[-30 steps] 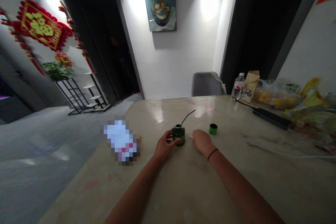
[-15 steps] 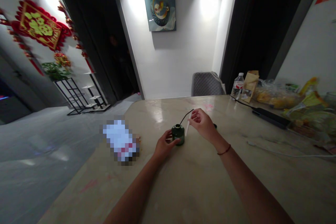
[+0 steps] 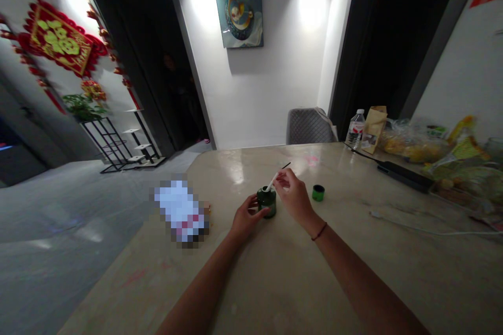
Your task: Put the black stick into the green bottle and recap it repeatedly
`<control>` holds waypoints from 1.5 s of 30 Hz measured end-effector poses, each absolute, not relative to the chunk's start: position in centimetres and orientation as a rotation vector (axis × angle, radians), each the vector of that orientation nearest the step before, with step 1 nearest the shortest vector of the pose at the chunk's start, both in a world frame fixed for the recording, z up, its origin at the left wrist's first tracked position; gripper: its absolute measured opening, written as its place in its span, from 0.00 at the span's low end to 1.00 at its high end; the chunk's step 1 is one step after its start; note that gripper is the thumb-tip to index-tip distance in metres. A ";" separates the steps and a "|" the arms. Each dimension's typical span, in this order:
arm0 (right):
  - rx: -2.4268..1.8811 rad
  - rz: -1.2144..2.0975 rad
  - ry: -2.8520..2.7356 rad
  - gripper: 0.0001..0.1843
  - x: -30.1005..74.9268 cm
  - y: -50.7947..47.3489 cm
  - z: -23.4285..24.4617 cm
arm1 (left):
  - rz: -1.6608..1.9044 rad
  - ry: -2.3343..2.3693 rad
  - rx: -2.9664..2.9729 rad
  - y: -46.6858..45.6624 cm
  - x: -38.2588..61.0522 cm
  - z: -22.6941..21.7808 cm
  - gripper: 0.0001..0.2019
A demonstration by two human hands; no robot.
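Observation:
On the table stands a small dark green glass bottle [image 3: 267,203] with an open mouth. My left hand [image 3: 247,215] is wrapped around its left side, thumb across the front. A slim white stick [image 3: 272,181] is pinched in the fingers of my right hand [image 3: 291,191], slanting down with its lower tip at the bottle's mouth. Whether the tip has passed inside is hard to make out. A thin black stick [image 3: 286,165] shows its end behind my right fingers; its lower part is hidden. A green cap [image 3: 318,193] rests on the table right of my right hand.
A blurred-out phone-like object [image 3: 181,209] lies at the table's left. At the back right stand a water bottle [image 3: 356,130], a paper bag [image 3: 375,129] and bagged food [image 3: 416,144]. A black bar-shaped device [image 3: 405,176] and a white cable [image 3: 432,229] lie on the right.
My right hand has moved left and tilted the white stick from beside the bottle to over its mouth. The green cap has come into view. My left hand has stayed on the bottle.

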State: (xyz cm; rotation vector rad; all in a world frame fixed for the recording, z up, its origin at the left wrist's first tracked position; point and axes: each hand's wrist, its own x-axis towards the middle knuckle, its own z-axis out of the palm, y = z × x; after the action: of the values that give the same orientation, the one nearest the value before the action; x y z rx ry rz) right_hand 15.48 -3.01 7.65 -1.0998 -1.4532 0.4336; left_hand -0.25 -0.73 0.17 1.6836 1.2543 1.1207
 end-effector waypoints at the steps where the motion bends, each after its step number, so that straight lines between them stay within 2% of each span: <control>1: -1.115 0.434 -1.470 0.06 15.3 -3.0 7.4 | 1.122 1.250 1.686 -0.7 -0.3 0.1 0.27; 12: -1.280 0.194 -1.737 0.08 14.6 -2.9 5.7 | 1.138 1.209 1.680 -0.8 -0.3 0.3 0.25; 19: -1.282 0.161 -1.794 0.10 14.7 -3.1 5.9 | 1.122 1.196 1.673 -0.7 -0.4 0.1 0.27; 26: -1.313 0.286 -1.413 0.10 16.6 -1.8 6.1 | 1.133 1.280 1.646 -0.8 -0.2 0.2 0.26; 31: -1.346 0.550 -1.487 0.09 18.0 -1.1 5.8 | 1.110 1.252 1.662 -1.1 -0.2 0.7 0.27; 35: -1.200 0.747 -1.605 0.17 17.1 -1.2 4.4 | 1.085 1.205 1.696 -1.3 -0.4 0.8 0.28; 41: -1.198 0.803 -1.624 0.30 15.6 -1.4 2.3 | 1.135 1.063 1.605 -0.7 -0.9 0.4 0.28; 45: -1.167 0.814 -1.636 0.30 15.4 -1.6 1.2 | 1.145 1.033 1.576 -0.4 -1.0 0.2 0.31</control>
State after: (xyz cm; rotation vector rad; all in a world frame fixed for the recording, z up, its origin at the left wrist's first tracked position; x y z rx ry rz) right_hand 15.36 -1.59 1.16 -1.1667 -1.6357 0.8139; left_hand -1.01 -0.44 0.21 1.5757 1.0333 1.1454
